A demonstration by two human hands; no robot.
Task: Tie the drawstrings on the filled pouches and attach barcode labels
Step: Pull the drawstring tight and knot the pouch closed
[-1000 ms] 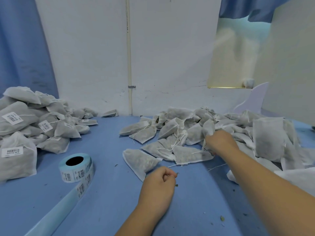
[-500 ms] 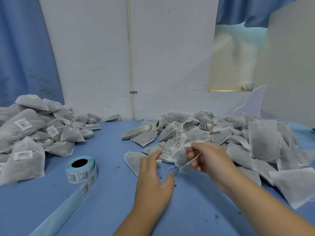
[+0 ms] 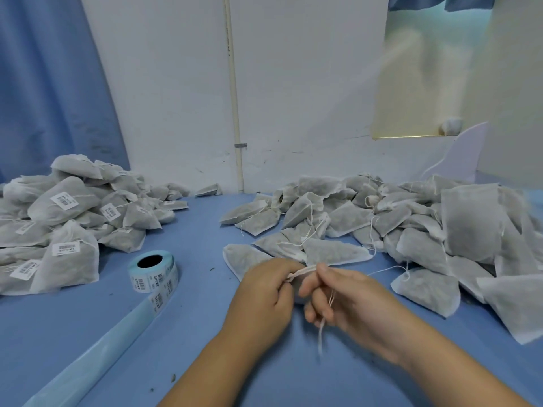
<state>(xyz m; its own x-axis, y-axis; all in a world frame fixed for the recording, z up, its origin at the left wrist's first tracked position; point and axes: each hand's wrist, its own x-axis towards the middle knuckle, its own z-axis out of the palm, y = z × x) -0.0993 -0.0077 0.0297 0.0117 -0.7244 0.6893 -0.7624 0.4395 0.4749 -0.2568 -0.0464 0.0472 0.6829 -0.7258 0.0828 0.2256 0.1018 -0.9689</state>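
One pouch [image 3: 302, 271] is held at centre front over the tabletop [image 3: 88, 333], its gathered neck gripped by the curled fingers of the left hand [image 3: 264, 292]. Its body is mostly hidden behind both hands. The drawstring [image 3: 322, 330], blurred, is pinched in the right hand [image 3: 352, 301] and hangs below it. One label roll [image 3: 152, 271] lies to the left; barcodes are seen, but the print is unreadable. Two piles are recorded: labelled pouches [image 3: 67, 230] left and unlabelled pouches [image 3: 411, 224] right. Both are too overlapped to count and are cut off by the frame.
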